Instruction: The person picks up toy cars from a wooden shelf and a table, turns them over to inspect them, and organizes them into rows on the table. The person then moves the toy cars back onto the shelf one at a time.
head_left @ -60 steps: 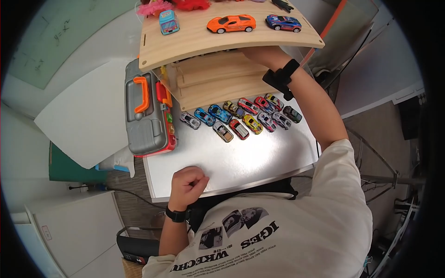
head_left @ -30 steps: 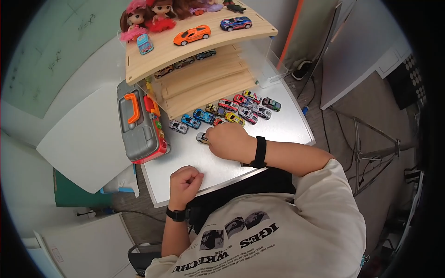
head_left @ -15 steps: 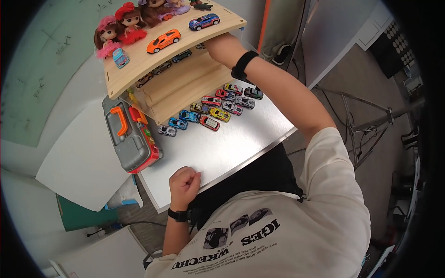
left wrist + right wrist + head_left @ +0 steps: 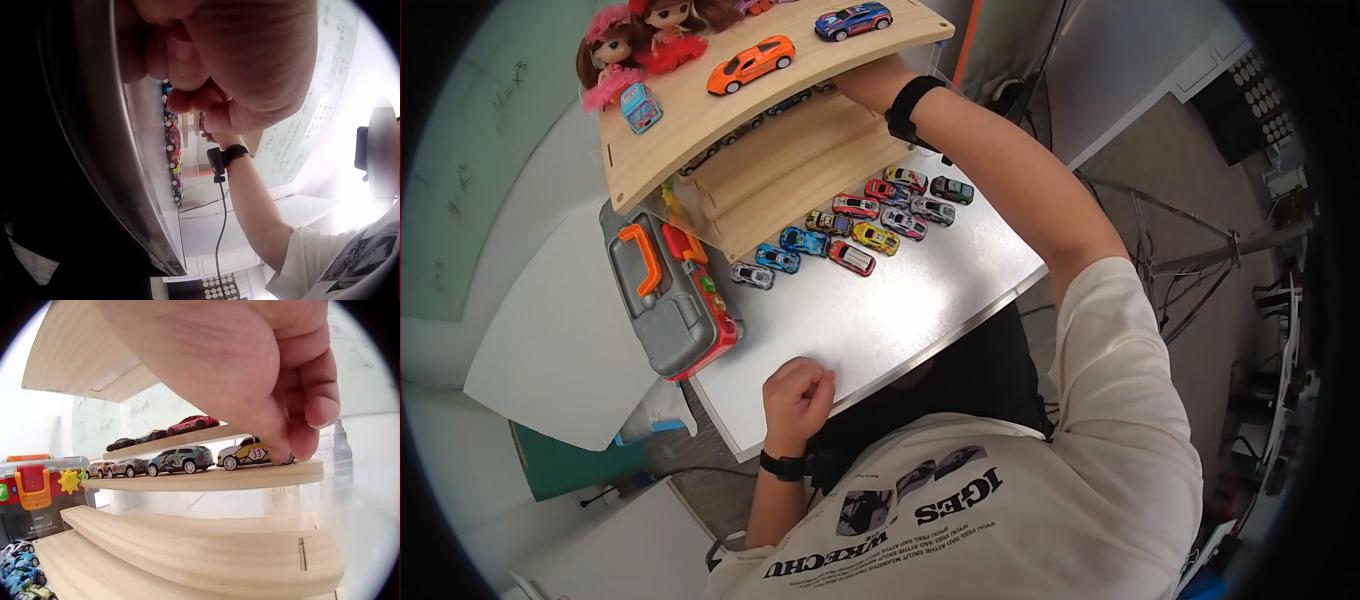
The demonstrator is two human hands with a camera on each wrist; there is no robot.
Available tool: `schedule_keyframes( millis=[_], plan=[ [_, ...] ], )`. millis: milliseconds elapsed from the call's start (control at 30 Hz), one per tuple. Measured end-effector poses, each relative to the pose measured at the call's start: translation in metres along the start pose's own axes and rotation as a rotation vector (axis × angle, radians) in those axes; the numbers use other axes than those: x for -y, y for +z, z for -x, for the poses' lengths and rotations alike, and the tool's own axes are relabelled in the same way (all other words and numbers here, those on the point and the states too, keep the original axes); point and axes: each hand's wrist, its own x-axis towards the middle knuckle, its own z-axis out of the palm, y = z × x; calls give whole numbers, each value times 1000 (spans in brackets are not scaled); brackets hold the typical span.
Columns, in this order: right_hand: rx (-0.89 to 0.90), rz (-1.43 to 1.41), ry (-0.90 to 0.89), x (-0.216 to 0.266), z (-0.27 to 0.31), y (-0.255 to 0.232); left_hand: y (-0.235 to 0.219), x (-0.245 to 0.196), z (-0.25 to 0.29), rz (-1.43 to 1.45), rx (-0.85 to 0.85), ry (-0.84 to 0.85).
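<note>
In the right wrist view, my right hand [image 4: 250,362] pinches the rear of a yellow toy car [image 4: 248,454] numbered 33, its wheels right at a wooden ledge. Ahead of it on the same tier stands a grey-blue toy car [image 4: 181,461], with two smaller cars beyond. The tier behind bears a red toy car [image 4: 193,422] and two others. From the head, this hand is partly hidden under the wooden shelf's top board [image 4: 690,120]. My left hand [image 4: 797,400] rests curled in a fist near the table's front edge, holding nothing.
Several toy cars [image 4: 852,258] stand in two rows on the silvery table [image 4: 880,320] before the shelf. A grey toolbox [image 4: 675,310] with an orange handle stands at its left. Dolls [image 4: 670,30] and an orange car [image 4: 750,66] sit on the top board.
My right hand came out from under the top board, took a toy car from the table's front row and went back under the board. The left hand stayed in place.
</note>
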Motion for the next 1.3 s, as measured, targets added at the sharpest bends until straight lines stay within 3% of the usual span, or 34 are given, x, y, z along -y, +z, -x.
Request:
schedule_keyframes(
  millis=[67,300,500,567,600,633,733,833,967,1100,1233,1300],
  plan=[
    [-77,8,-48,-2,-1,0,1,0,-1,8,-12,-9],
    [-75,9,-92,-3,-1,-2,3,1,-2,-4,-46,8],
    [-59,-76,29,4,-4,-9,2,4,-2,12,-52,-13],
    [126,62,-25,13,10,-25,2,1,-3,8,-33,-41],
    [122,112,-97,28,23,-46,0,2,-3,4,-36,-38],
    [93,46,-65,42,34,-55,-2,3,-5,-32,1,-64],
    [407,-258,78,90,86,-92,-3,2,-10,-57,61,-145],
    [591,-297,76,121,149,-95,-3,-3,-24,-76,151,-249],
    [516,-319,180,146,186,-94,-3,-21,-53,-177,277,-280],
    [515,-290,242,150,196,-83,9,-14,-76,-276,130,-74],
    [544,-363,242,143,202,-88,16,-10,-91,-144,191,-143],
    [525,-396,223,139,207,-86,18,-2,-97,-186,198,-89]
  ],
)
